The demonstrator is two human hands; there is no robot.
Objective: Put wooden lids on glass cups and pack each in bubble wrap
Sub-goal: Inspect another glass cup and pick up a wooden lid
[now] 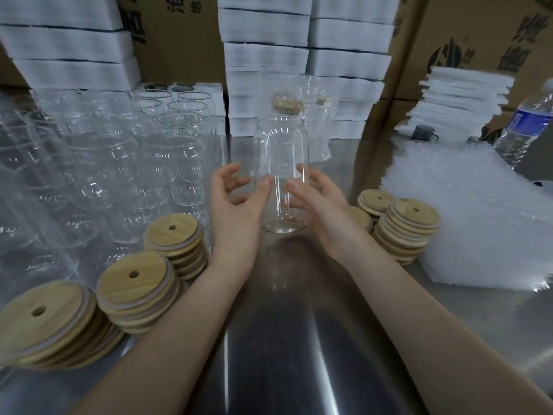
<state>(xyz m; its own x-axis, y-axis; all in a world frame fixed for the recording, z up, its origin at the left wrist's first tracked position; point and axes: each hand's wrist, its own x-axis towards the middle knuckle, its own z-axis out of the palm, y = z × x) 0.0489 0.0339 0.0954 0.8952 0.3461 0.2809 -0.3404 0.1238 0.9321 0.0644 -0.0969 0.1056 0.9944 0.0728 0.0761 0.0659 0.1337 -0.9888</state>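
Glass cup (281, 172) is upright, no lid on, at mid table (299, 339) between your hands; can't tell if its base touches the steel. R hand (320, 208) grips it: thumb on the near wall, fingers curled round the far side. L hand (236, 202) has its thumb tip on the glass, fingers curled and spread just beside the left wall; contact there can't be told. Risk 1: smooth glass, only one sure grip, so the cup may slip or tip if you free the R hand to fetch a lid. Risk 2: left lid stacks (172, 238) lean and sit just beside your L forearm; an elbow swing would knock them into the bare cups (125, 163) packed close at far left. Risk 3: right lid stacks (410, 226) sit just beside the bubble wrap pile (472, 217); pulling a sheet may drag them. Open room: a steel lane runs near-to-far between your forearms, plus a bare patch near right. Far side is shut off by wrapped cups (302, 115) and foam boxes (266, 55). Table edges: none plainly in view.
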